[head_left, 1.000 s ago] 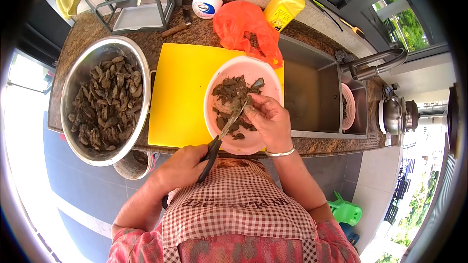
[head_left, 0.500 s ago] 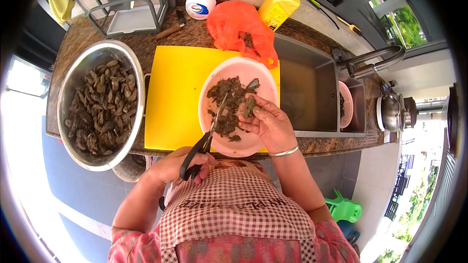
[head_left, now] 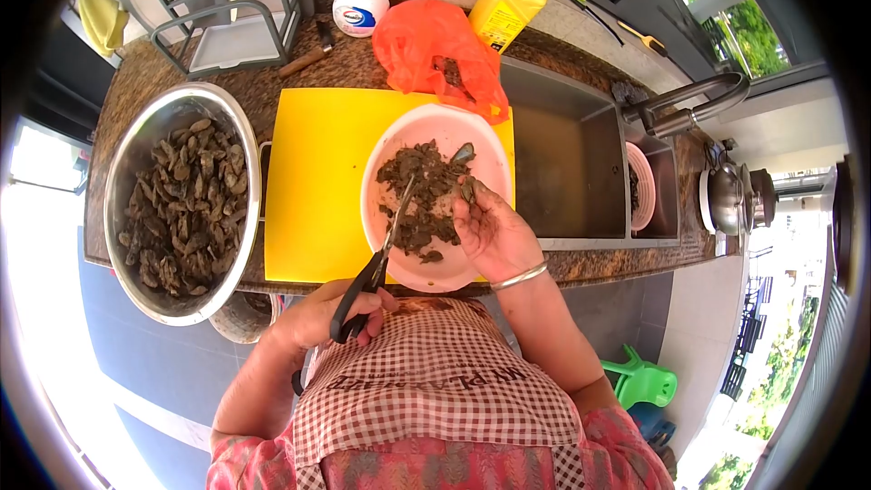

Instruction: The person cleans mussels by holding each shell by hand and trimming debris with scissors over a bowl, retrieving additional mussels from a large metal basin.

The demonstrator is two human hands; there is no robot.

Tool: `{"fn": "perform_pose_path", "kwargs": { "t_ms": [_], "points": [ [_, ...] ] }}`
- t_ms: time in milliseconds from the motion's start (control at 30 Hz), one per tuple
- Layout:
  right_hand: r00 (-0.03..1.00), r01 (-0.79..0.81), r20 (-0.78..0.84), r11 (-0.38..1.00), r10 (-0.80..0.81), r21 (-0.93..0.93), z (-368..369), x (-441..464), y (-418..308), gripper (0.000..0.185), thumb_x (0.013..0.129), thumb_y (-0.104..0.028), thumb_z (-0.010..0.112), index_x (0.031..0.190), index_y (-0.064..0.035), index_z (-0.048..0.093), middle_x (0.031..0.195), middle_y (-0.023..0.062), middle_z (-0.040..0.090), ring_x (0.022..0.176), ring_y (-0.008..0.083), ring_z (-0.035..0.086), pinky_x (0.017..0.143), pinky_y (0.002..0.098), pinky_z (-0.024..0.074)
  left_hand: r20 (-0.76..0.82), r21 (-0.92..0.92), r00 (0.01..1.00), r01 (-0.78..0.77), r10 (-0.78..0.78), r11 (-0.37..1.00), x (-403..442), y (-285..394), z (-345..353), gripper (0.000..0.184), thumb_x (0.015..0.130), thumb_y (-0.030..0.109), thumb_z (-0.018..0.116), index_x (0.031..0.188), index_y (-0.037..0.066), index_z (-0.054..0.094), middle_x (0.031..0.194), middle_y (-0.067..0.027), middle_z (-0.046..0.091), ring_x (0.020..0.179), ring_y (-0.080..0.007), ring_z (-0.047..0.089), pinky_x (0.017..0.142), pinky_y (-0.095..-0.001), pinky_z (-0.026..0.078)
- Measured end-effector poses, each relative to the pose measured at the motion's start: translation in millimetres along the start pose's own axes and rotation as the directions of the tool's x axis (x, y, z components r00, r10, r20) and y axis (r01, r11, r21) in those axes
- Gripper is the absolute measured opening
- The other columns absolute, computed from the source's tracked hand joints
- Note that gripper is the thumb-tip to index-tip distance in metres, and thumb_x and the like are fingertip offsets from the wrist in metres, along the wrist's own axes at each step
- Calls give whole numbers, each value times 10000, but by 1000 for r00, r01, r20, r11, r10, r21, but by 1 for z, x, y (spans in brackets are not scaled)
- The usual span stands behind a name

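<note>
My left hand is closed round the black handles of a pair of scissors, whose blades point up over a pink basin. Between the fingertips of my right hand is a small muddy mussel, partly hidden by the fingers. Brown muddy scraps lie in the basin, with a bluish-green shell near its far side. The blades are close to the scraps and apart from the mussel. Under the basin is a yellow cutting board.
On the left stands a steel bowl heaped with muddy mussels. A red plastic bag, a pink pump bottle and a yellow bottle are behind the board. To the right is a sink with a faucet.
My right hand has turned, and the mussel now shows less between its fingers. The scissors remain in my left hand. The whole view has shifted slightly.
</note>
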State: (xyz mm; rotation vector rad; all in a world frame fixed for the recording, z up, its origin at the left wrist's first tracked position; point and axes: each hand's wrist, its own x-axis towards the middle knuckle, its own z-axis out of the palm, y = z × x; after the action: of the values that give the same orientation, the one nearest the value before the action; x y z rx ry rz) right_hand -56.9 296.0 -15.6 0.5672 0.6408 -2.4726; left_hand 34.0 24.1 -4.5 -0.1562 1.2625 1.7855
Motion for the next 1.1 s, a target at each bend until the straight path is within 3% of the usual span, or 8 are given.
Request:
{"fn": "perform_pose_path", "kwargs": {
  "t_ms": [67, 133, 200, 300, 700, 833, 933, 1100],
  "points": [
    [999, 11, -46, 999, -13, -46, 3, 0, 0, 271, 977, -111, 592, 1219, 11, 585, 1098, 123, 663, 903, 223, 701, 808, 348, 623, -8, 22, 1000, -7, 8, 1000, -1, 0, 1, 452, 980, 340, 534, 1144, -77, 593, 755, -68, 626, 655, -139, 610, 598, -255, 470],
    [981, 114, -89, 878, -174, -466, 15, -2, 1, 326, 929, -73, 654, 1231, 9, 564, 1118, 106, 644, 923, 207, 684, 814, 338, 608, -44, 58, 999, -10, 13, 998, -3, 1, 5, 420, 981, 338, 531, 1097, -57, 617, 754, -67, 625, 661, -135, 610, 594, -254, 467],
    [902, 395, 230, 479, -365, -784, 0, 14, 3, 486, 827, 3, 750, 1258, -2, 527, 1135, 67, 614, 969, 164, 638, 818, 308, 567, -117, 200, 993, 40, -17, 979, -7, 7, 10, 436, 963, 311, 541, 1134, -86, 590, 776, -83, 629, 676, -143, 612, 628, -273, 484],
    [806, 302, 266, -19, -528, -953, -2, 15, 3, 542, 805, -2, 768, 1291, -28, 529, 1245, 41, 596, 1033, 139, 606, 823, 252, 519, -255, 777, 922, 17, 290, 630, -18, -5, 11, 374, 913, 338, 595, 1033, -15, 627, 874, -179, 685, 748, -323, 660, 682, -414, 517],
    [814, 531, 524, -47, -250, -846, 85, 61, 35, 96, 886, -15, 685, 969, 23, 657, 965, 70, 688, 803, 114, 651, 749, 258, 514, -637, 703, 559, 138, 531, 698, -115, -41, 19, 299, 871, 294, 637, 804, 11, 569, 711, -195, 612, 694, -399, 624, 642, -472, 487],
    [866, 291, 459, -546, -199, -785, 123, 65, 53, 236, 812, -57, 736, 1025, 2, 655, 986, 128, 683, 794, 191, 684, 725, 290, 520, -677, 690, 459, 120, 576, 714, -144, -72, 3, 253, 861, 257, 643, 842, 19, 560, 690, -158, 601, 679, -374, 624, 631, -455, 489],
    [815, 375, 575, -689, -74, -620, 142, 62, 75, 284, 816, -75, 730, 1080, -12, 648, 1032, 122, 672, 820, 215, 689, 722, 309, 525, -699, 676, 383, 82, 604, 732, -166, -89, -6, 248, 852, 250, 642, 835, 19, 554, 688, -160, 589, 680, -372, 619, 633, -457, 487],
    [752, 632, 637, -456, 169, -626, 198, 74, 146, 347, 804, -98, 742, 1135, -49, 650, 1047, 127, 673, 868, 232, 686, 783, 336, 546, -822, 523, 244, -38, 515, 852, -191, -134, -31, 322, 840, 181, 634, 1064, -51, 634, 686, -110, 591, 615, -174, 581, 606, -341, 468]
  ]
}}
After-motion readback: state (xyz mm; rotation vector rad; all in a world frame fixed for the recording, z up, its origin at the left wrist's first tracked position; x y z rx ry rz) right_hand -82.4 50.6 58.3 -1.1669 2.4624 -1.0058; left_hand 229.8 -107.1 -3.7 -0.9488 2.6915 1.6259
